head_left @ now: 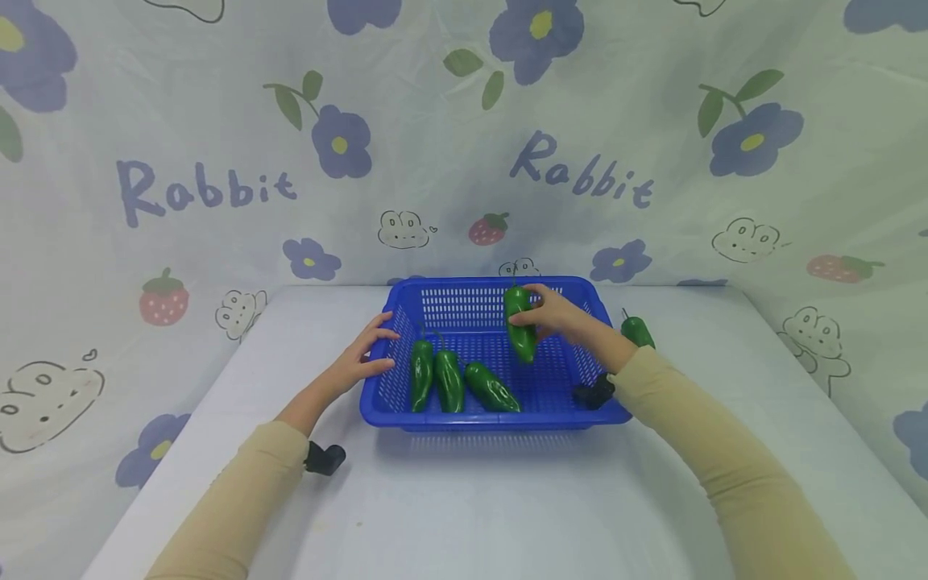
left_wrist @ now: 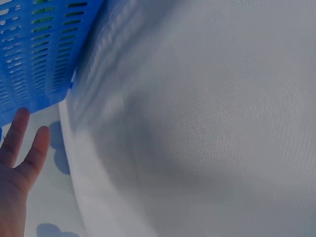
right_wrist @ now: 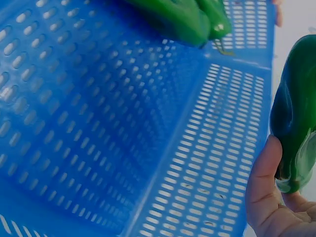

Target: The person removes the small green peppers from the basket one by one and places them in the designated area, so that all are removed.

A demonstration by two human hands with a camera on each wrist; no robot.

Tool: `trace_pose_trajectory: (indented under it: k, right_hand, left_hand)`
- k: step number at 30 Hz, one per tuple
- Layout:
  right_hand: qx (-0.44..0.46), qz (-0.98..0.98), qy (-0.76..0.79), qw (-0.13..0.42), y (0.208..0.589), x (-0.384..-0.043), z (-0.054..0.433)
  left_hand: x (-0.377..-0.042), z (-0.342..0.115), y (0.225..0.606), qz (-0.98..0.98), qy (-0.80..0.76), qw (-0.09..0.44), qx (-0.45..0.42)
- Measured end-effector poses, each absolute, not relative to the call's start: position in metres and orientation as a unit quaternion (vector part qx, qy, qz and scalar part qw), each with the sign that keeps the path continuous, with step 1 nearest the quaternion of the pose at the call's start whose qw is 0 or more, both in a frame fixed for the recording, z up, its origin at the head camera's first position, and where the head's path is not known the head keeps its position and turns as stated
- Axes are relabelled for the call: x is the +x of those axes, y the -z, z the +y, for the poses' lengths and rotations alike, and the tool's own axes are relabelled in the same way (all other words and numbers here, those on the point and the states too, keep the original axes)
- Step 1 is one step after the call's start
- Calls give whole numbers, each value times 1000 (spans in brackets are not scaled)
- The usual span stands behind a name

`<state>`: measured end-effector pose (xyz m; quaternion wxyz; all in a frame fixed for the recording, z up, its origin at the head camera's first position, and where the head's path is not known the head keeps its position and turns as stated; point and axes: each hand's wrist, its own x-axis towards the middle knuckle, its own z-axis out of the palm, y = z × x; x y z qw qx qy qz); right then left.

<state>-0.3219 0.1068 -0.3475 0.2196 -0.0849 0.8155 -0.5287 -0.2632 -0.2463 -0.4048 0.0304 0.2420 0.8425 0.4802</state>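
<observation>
Held upright over the right half of the blue plastic basket is a green pepper, pinched between the thumb and fingers of my right hand. In the right wrist view, the same green pepper shows at the right edge, with the thumb against its side. My left hand is at the basket's left rim with its fingers spread; whether they all touch it cannot be told. Three more green peppers lie in the basket's left and middle part, stems mostly toward the back.
Another green pepper lies on the white table to the right of the basket, partly hidden by the right forearm. Behind the table hangs a printed cloth. Dark wrist-camera parts show at both wrists.
</observation>
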Motion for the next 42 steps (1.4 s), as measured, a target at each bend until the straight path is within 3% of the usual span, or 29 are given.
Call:
trace_pose_trajectory:
  k: [22,42]
  right_hand:
    - [-77,807,557,182,312,-326,149]
    - [-53,835,525,154,320,-319,214]
  left_hand:
    - [-264,-248,406,844,-478,29,240]
    - [-264,-246,406,848,-473,30,238]
